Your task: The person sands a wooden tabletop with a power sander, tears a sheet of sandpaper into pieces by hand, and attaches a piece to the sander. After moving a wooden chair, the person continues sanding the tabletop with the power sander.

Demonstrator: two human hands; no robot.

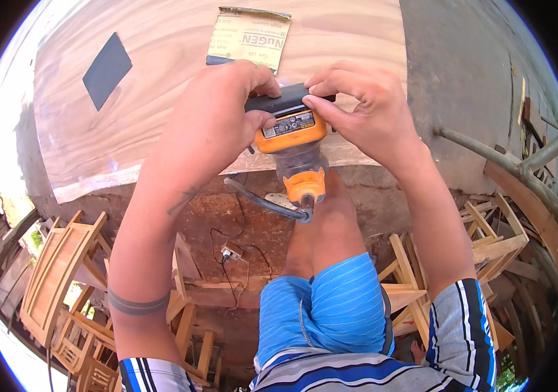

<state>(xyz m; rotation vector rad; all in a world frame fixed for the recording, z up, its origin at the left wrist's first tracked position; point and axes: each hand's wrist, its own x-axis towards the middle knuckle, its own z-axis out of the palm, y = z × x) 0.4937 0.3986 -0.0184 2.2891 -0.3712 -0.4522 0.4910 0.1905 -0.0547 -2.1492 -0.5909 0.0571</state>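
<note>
An orange and grey electric sander (295,134) stands tilted at the near edge of the plywood sheet (161,91), its pad end away from me and its cord end toward my legs. A dark sheet of sandpaper (284,100) lies over the pad. My left hand (223,108) is closed on the left end, fingers on the sandpaper and thumb beside the sander's label. Thumb and fingers of my right hand (362,104) pinch the sandpaper's right end. Just beyond is a folded yellow-backed sandpaper sheet (249,38) printed "NuGEN". A dark diamond-lying sandpaper piece (108,72) rests to the left.
Wooden chair frames (63,274) stand at lower left, with more wooden frames (410,287) at right. A power socket (230,252) with cables lies on the brown ground below. Metal pipes (488,153) jut in from the right beside a grey surface (449,72).
</note>
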